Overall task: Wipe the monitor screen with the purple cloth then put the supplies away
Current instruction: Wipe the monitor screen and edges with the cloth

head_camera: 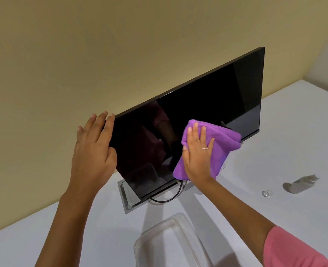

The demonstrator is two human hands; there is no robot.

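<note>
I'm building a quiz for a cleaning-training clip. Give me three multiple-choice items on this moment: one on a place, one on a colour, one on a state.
1. Where does the small bottle lie?
A. on the table right of the monitor
B. inside the clear container
C. in the left hand

2. What colour is the cloth?
A. green
B. purple
C. white

3. What is the monitor screen showing?
A. a bright picture
B. white text
C. nothing, it is dark

Answers:
1 A: it lies on its side on the white table.
2 B: the cloth under the right hand is purple.
3 C: the screen shows only reflections, while the left hand holds its edge.
</note>
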